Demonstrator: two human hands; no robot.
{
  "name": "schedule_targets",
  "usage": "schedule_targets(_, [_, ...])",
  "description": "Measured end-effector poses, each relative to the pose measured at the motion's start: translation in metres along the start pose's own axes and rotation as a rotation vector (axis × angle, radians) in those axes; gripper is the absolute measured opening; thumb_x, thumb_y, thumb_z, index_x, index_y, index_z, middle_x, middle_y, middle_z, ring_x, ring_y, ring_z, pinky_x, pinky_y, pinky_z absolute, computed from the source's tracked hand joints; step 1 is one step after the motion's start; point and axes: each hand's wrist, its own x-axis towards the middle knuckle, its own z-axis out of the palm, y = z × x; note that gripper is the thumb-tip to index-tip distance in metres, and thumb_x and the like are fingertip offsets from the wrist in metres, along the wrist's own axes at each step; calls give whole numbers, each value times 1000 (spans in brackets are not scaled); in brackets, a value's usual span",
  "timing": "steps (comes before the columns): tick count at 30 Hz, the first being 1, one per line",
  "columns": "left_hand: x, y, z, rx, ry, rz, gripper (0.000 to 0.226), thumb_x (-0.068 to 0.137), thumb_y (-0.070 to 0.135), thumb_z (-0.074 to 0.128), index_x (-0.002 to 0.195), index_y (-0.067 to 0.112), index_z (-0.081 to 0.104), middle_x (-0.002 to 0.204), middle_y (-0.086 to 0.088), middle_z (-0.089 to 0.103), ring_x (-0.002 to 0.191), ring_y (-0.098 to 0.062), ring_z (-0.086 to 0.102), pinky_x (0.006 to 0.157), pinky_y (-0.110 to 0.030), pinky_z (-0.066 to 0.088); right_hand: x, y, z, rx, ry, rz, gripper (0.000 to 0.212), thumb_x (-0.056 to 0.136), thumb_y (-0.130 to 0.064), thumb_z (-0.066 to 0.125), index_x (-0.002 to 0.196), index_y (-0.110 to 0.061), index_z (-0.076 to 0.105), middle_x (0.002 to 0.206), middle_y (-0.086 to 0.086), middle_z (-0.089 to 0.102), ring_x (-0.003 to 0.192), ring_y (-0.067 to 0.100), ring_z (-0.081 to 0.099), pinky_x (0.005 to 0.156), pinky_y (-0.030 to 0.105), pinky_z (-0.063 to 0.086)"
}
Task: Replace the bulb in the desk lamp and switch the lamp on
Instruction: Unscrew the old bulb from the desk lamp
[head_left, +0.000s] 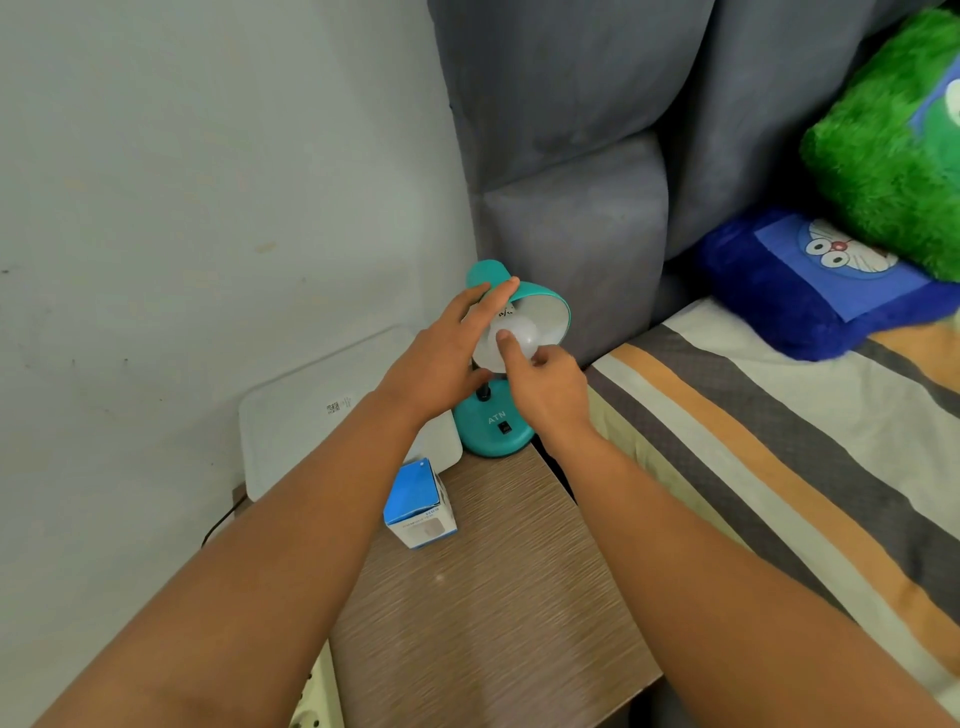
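A teal desk lamp stands at the far end of the wooden bedside table, its shade tilted toward me. A white bulb sits in the mouth of the shade. My left hand rests against the left side of the shade, fingers spread along its rim. My right hand grips the bulb from below, thumb pressed on its front. A black switch shows on the lamp base. A blue and white bulb box stands upright on the table, nearer to me.
A white flat tray-like board leans against the wall at the left. A bed with a striped sheet lies at the right, with a blue pillow and a green plush. A grey headboard rises behind the lamp.
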Motion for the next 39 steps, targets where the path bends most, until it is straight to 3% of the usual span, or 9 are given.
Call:
schedule_targets(8, [-1,-2,3,-18,13,-1,96,88,18,75,155,43,11,160,-5,28,130,-28,53,101,-44,53,2,2,-1,-55,41,-140,66,72,-34,84,121,-25,40,109,2,61,90,17,62,56,15,39])
schedule_targets(11, [0,-1,3,-23,6,4,95,88,18,75,156,40,12,160,-6,28,128,-27,55,101,-41,53,2,-4,-2,83,10,23,61,85,-49,69,131,-17,47,114,0,63,89,12,58,54,12,36])
schedule_targets(14, [0,0,1,-19,19,3,92,90,19,74,158,36,14,160,-8,29,130,-28,54,101,-43,53,7,-6,-2,92,12,30,50,88,-55,63,113,-12,66,106,3,71,84,11,63,54,16,39])
schedule_targets(19, [-1,1,1,-4,-1,-7,95,88,15,75,158,36,14,160,-7,28,128,-28,55,100,-41,54,11,-1,0,18,45,-110,64,67,-40,87,116,-27,47,114,6,62,99,21,63,73,27,52])
schedule_targets(23, [0,3,1,-4,5,-3,97,86,14,77,158,35,15,160,-7,28,127,-28,56,101,-42,53,8,1,5,11,46,-27,75,71,-53,77,131,-16,50,120,4,61,106,20,61,82,31,53])
schedule_targets(27, [0,3,1,-8,16,-11,95,87,16,76,158,34,15,160,-8,29,129,-28,54,100,-38,51,6,1,2,85,-28,49,51,85,-56,66,108,-11,66,93,0,68,84,16,66,54,18,41])
schedule_targets(31, [-1,2,1,-6,5,-6,97,86,12,76,157,36,15,159,-7,28,127,-29,56,98,-41,55,6,-1,2,31,52,-73,62,69,-37,86,114,-24,44,112,5,62,97,20,63,62,19,45])
schedule_targets(35, [-2,1,0,-17,10,-12,95,88,14,76,158,34,15,159,-8,29,129,-29,54,99,-42,55,4,-5,1,84,14,-35,62,75,-34,82,120,-22,40,113,5,61,90,16,64,54,10,43])
schedule_targets(39, [-2,2,0,-11,18,5,91,90,18,73,157,35,14,159,-9,30,129,-29,54,98,-45,55,6,-9,1,227,-27,177,42,85,-56,64,104,-18,62,99,5,70,88,21,71,80,40,61])
